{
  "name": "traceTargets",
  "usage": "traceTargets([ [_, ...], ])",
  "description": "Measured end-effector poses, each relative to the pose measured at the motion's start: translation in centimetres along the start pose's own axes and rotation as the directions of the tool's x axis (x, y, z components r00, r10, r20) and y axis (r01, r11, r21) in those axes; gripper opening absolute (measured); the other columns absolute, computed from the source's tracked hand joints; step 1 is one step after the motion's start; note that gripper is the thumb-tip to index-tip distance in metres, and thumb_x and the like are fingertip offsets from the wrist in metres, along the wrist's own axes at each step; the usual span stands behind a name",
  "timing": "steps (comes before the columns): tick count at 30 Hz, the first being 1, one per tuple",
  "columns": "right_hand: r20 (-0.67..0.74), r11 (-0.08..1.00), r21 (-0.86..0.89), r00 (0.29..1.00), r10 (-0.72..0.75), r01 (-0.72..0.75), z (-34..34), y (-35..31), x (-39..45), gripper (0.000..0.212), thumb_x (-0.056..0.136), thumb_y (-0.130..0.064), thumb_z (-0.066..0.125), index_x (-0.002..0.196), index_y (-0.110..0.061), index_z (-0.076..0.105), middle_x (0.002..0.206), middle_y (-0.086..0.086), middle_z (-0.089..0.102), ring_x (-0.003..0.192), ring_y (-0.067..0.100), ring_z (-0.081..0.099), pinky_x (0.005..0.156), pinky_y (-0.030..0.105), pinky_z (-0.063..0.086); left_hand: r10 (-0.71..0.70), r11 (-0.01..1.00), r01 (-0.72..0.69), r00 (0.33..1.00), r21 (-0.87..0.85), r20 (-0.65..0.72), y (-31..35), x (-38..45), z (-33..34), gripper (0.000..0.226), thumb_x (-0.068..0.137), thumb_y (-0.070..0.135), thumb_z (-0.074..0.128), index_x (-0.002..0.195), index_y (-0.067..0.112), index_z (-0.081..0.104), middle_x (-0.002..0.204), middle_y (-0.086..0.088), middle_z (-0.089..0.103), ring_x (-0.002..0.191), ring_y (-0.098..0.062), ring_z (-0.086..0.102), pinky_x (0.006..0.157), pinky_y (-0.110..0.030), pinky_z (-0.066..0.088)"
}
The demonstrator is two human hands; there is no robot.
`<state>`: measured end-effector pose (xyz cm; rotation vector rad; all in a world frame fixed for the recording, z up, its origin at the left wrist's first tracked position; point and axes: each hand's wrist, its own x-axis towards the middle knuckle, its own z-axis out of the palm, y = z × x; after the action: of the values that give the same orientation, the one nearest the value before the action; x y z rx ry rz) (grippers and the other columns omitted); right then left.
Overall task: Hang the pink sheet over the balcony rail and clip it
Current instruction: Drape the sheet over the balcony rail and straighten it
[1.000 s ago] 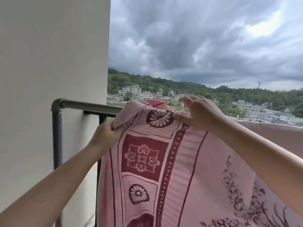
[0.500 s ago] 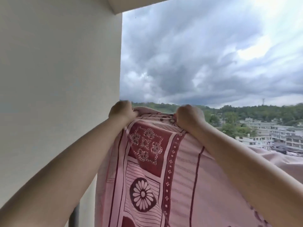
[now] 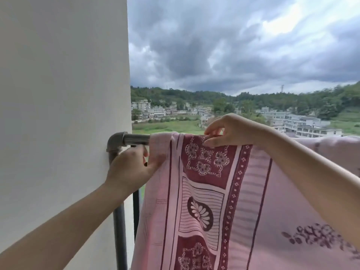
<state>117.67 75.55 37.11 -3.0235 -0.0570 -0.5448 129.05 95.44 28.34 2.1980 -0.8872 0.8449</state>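
Note:
The pink sheet (image 3: pixel 243 191), with dark red flower and stripe panels, drapes over the grey metal balcony rail (image 3: pixel 136 139) and hangs down on my side. My left hand (image 3: pixel 130 168) pinches the sheet's left edge just below the rail, near the pipe elbow. On top of the rail, my right hand (image 3: pixel 228 131) pinches the fold with thumb and fingers. Most of the rail is hidden under the fabric. No clip is visible.
A plain white wall (image 3: pixel 62 114) stands close on the left, where the rail's elbow (image 3: pixel 115 142) turns down into a vertical pipe (image 3: pixel 119 236). Beyond the rail are open air, fields, buildings and wooded hills under dark clouds.
Both hands came down from holding the sheet raised high. The sheet's top now lies over the rail, and my left hand has shifted to its left edge below the rail.

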Motion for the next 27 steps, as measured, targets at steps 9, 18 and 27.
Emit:
traceTargets([
  [9,-0.352,0.929,-0.337,0.895,-0.273,0.151,3.0,-1.8,-0.5,0.017,0.081,-0.017,0.063,0.075,-0.002,0.067,0.079,0.009,0.067,0.076,0.025,0.064,0.073,0.039,0.057,-0.18,0.771,0.143,0.984,-0.621,0.003,-2.1,-0.5,0.3,0.033,0.094,0.026,0.04,0.075,0.01,0.062,0.068,-0.01,0.053,0.06,-0.014,0.051,0.053,-0.01,0.039],
  [18,-0.506,0.984,-0.148,0.847,-0.16,0.098,-0.8,-2.3,0.9,0.008,0.079,-0.003,0.062,0.076,0.002,0.067,0.074,0.01,0.064,0.068,0.016,0.054,0.078,0.033,0.052,-0.259,0.847,0.201,0.964,-0.492,-0.053,-4.6,7.8,-5.9,0.029,0.094,0.024,0.043,0.083,0.005,0.063,0.074,-0.015,0.051,0.071,-0.022,0.047,0.066,-0.028,0.035],
  [27,-0.236,0.984,-0.133,0.968,0.084,-0.118,0.9,-2.9,5.3,0.014,0.086,-0.012,0.054,0.074,-0.008,0.06,0.082,0.009,0.067,0.068,0.017,0.057,0.075,0.032,0.052,-0.395,0.871,0.403,0.915,-0.28,0.087,-8.4,8.4,-4.0,0.047,0.086,0.02,0.056,0.046,0.014,0.031,0.051,-0.005,0.033,0.058,-0.022,0.036,0.052,-0.03,0.023],
])
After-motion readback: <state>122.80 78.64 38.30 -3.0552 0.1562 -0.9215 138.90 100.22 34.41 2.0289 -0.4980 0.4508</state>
